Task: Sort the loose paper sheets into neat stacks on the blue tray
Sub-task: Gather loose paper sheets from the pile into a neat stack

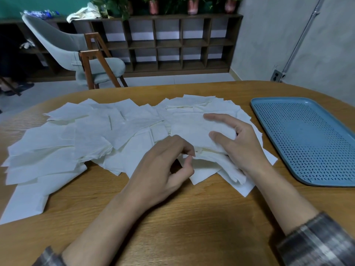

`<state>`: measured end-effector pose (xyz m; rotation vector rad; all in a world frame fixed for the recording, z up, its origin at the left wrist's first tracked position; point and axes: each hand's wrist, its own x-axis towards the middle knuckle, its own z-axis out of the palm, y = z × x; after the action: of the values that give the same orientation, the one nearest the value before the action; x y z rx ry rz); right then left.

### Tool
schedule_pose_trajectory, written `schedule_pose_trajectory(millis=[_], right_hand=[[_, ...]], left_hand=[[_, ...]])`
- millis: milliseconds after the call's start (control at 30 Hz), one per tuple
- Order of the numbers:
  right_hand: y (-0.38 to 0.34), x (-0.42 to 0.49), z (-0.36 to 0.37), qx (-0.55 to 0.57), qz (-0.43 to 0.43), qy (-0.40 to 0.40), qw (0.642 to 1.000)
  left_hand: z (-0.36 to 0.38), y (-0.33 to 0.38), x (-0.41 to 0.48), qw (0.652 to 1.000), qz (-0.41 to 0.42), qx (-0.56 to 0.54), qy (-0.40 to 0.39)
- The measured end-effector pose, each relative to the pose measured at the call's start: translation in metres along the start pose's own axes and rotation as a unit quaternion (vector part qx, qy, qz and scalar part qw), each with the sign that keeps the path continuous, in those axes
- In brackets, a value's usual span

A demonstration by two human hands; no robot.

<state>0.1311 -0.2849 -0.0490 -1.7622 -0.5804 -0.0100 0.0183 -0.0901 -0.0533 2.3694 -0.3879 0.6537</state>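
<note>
Several loose white paper sheets [92, 135] lie fanned and overlapping across the wooden table [182, 217]. My right hand [242, 143] grips a small bundle of sheets [192, 135] at the pile's right end, thumb on top and fingers curled round its edge. My left hand [165, 162] lies just left of that bundle, its fingertips pinching the bundle's near corner. The blue perforated tray [311, 139] sits to the right of the pile and holds nothing.
A grey chair with wooden legs [76, 54] stands beyond the table's far edge. Behind it runs a dark cubby shelf [172, 43] with potted plants on top. A grey wall with a socket [276, 75] is at the right.
</note>
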Motion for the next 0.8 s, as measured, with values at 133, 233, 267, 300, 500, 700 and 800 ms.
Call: schedule_pose_trajectory(millis=[133,233,267,300,500,700,800], right_hand=[[-0.002,0.0,0.001,-0.003,0.005,0.002,1.0],[-0.001,0.0,0.0,-0.004,0.01,0.0,1.0],[0.0,0.0,0.001,-0.006,0.009,-0.002,1.0],[0.0,-0.001,0.001,-0.007,0.005,-0.005,1.0],[-0.009,-0.001,0.0,0.1,0.022,-0.037,0.994],[-0.012,-0.008,0.004,0.19,0.051,-0.086,0.977],[-0.012,-0.008,0.005,0.111,0.016,-0.049,0.992]], left_hand=[[0.0,0.001,-0.003,0.999,-0.013,-0.011,0.052],[-0.002,0.003,-0.004,0.994,-0.025,-0.047,0.094],[-0.003,0.004,-0.003,0.991,-0.029,-0.064,0.112],[-0.004,0.005,-0.002,0.988,-0.031,-0.078,0.13],[-0.011,0.008,0.007,0.947,-0.172,-0.205,0.177],[-0.015,0.004,0.009,0.903,-0.266,-0.291,0.168],[-0.017,0.009,0.009,0.9,-0.253,-0.327,0.138]])
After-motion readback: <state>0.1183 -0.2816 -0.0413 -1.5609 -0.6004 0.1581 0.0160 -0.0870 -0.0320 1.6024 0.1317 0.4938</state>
